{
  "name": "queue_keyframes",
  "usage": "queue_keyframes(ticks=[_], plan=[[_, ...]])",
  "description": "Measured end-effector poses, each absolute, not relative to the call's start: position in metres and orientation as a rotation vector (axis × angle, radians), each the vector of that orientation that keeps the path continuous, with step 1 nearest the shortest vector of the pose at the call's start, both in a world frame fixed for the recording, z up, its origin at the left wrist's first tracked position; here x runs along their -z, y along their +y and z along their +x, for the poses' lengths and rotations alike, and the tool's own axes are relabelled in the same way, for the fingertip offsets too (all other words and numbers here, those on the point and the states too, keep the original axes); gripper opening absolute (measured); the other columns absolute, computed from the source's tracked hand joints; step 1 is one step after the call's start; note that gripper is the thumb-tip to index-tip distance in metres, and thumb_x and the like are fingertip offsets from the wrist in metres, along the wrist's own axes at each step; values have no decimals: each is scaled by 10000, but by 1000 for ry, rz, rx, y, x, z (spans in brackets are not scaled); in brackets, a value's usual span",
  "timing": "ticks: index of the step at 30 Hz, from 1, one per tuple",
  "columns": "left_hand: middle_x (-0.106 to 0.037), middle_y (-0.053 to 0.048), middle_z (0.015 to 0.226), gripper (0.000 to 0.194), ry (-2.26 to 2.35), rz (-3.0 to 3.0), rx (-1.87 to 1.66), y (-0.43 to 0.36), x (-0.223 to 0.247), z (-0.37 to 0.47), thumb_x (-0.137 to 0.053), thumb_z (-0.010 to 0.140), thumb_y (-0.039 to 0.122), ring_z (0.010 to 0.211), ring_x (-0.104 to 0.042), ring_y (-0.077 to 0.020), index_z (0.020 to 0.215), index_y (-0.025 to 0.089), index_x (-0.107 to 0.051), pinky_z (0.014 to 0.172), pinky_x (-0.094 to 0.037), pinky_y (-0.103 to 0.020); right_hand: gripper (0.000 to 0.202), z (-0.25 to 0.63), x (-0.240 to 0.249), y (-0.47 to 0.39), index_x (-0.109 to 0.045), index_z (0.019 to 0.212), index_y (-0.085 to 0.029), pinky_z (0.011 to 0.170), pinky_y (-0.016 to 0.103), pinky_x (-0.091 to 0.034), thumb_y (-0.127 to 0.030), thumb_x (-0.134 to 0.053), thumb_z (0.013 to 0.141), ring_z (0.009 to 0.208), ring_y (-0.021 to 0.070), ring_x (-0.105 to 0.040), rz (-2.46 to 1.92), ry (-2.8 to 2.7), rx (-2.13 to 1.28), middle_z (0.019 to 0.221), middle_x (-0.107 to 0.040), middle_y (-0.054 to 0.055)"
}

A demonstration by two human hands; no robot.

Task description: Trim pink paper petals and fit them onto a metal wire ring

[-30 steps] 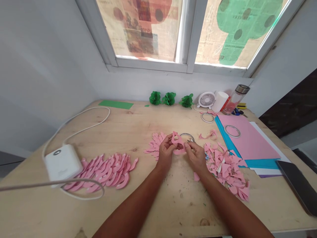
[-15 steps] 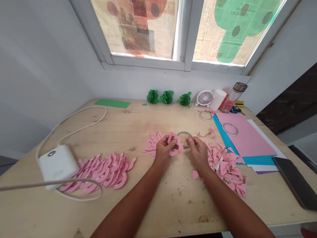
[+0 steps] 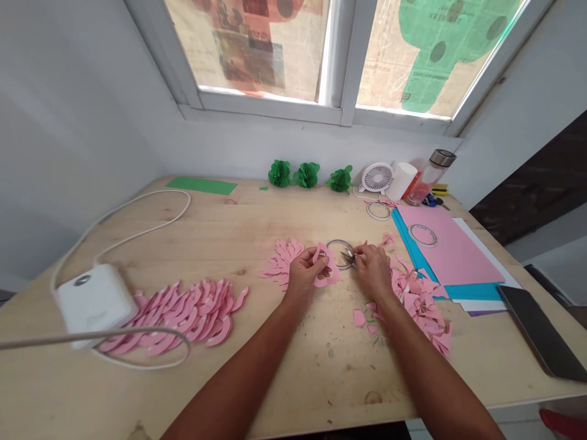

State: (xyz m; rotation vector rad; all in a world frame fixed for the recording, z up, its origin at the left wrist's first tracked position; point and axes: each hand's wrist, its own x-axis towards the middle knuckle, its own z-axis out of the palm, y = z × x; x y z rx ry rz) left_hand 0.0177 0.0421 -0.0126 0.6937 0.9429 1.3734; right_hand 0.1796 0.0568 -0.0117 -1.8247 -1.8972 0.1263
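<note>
My left hand [image 3: 305,269] is closed on a pink paper cutout [image 3: 326,278] with an open middle, held above the table. Small scissors [image 3: 349,258] are in my right hand [image 3: 373,269], their metal blades pointing left toward the cutout but apart from it. Behind the blades lies a thin ring-shaped tape roll [image 3: 334,243], partly hidden by the scissors and fingers. To the left of my left hand rests a fanned group of pink paper pieces [image 3: 277,263]. Beside my right forearm is a heap of pink paper scraps [image 3: 424,299], partly covered by the arm.
Curved pink cutouts [image 3: 192,315] lie in rows at left, near a white power box [image 3: 96,302] with a cable. Green paper balls [image 3: 307,175], a small fan [image 3: 376,178] and a bottle [image 3: 431,177] stand along the wall. Paper sheets [image 3: 458,256] and a phone [image 3: 543,330] lie at right.
My right hand has turned, and the scissor blades now show in front of the tape roll. My left hand still holds the pink cutout in nearly the same place. The view has shifted slightly.
</note>
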Motion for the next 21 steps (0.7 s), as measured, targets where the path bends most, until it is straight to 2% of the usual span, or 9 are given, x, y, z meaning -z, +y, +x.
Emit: queue_keyframes(ticks=[21], plan=[[-571, 28, 536, 293, 963, 745, -1336, 41, 12, 19, -712, 588, 248, 434, -515, -79, 843, 140, -617, 440, -392, -188, 123, 178, 22, 60, -616, 862, -199, 734, 327, -297, -215, -520, 786, 914, 231, -476, -1852, -1934, -83, 958, -615, 74]])
